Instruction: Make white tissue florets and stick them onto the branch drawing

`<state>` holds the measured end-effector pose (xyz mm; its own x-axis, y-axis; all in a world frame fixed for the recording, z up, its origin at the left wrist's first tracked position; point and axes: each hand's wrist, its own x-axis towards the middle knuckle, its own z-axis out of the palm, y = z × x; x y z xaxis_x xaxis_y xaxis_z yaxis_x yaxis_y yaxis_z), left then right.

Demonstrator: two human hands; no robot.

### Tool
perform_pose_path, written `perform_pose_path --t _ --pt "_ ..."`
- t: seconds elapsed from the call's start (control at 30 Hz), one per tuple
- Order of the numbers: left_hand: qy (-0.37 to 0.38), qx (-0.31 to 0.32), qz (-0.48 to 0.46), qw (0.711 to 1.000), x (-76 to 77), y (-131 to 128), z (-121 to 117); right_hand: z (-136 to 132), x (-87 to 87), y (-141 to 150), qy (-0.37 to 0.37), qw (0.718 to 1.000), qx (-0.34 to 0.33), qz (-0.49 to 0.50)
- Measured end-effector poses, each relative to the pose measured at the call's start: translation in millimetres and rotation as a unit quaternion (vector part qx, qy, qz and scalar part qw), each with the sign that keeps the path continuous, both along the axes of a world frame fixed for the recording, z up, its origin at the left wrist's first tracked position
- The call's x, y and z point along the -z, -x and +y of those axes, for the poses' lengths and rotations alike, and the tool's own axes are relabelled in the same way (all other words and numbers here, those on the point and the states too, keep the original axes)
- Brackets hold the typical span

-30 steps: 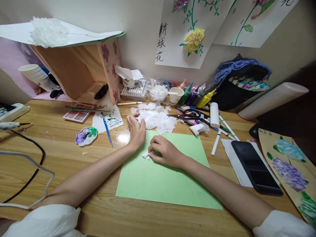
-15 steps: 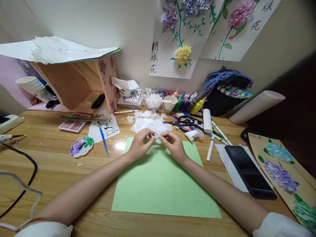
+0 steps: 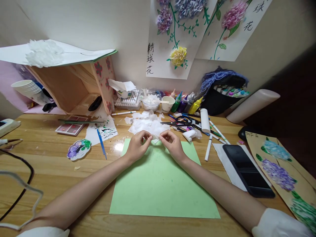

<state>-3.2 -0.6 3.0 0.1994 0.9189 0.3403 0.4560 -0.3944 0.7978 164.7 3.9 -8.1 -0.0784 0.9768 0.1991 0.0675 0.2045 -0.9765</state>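
Above the far edge of a green sheet of paper (image 3: 164, 187), my two hands face each other. My left hand (image 3: 138, 145) pinches one side of a small piece of white tissue paper (image 3: 155, 141) between thumb and fingers. On the other side, my right hand (image 3: 172, 144) pinches the same piece. The tissue is thin and pale, so its outline is hard to make out against the background. Just beyond my fingers lies a pile of torn white tissue paper (image 3: 148, 125).
Behind the pile stand a bowl of white scraps (image 3: 151, 104), a paper cup (image 3: 168, 104) and paint bottles (image 3: 196, 105). Black scissors (image 3: 181, 121) and markers (image 3: 208, 148) lie to the right, near a phone (image 3: 247, 171). A paint palette (image 3: 79, 149) and brushes (image 3: 101, 143) are left.
My hands have drawn slightly apart, and the crumpled tissue between them now looks flatter and more spread. The whole view has shifted a little.
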Motion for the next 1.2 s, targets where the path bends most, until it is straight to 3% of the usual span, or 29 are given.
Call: perform_pose_path --t 0.23,0.33,0.4,0.5,0.6,0.7,1.0,1.2 --pt "-0.01 0.105 0.101 0.989 -2.7 2.4 -1.5 4.0 4.8 -2.4 0.01 0.993 0.076 0.084" --pt "-0.019 0.139 0.167 0.976 -3.7 0.3 -3.6 6.2 7.9 -2.9 0.037 0.989 0.059 0.13" --pt "-0.029 0.126 0.177 0.976 -4.5 -1.2 -4.4 6.5 8.3 -2.4 0.065 0.987 0.001 0.145" --pt "-0.037 0.054 0.125 0.99 -4.7 -2.1 -3.2 4.8 6.2 -0.8 0.095 0.984 -0.092 0.117" --pt "-0.015 0.041 0.066 0.997 -2.6 -0.9 0.3 1.5 3.1 1.1 0.09 0.985 -0.13 0.063" --pt "0.003 0.053 0.04 0.998 0.0 0.1 3.3 -1.5 2.3 2.5 0.081 0.987 -0.132 0.043" --pt "0.006 -0.001 0.053 0.999 4.6 -0.2 5.4 -3.3 1.2 3.9 0.079 0.993 -0.092 -0.002" --pt "-0.114 -0.068 0.103 0.986 2.2 -2.1 -1.1 -4.8 0.5 4.0 0.077 0.995 -0.049 -0.031"
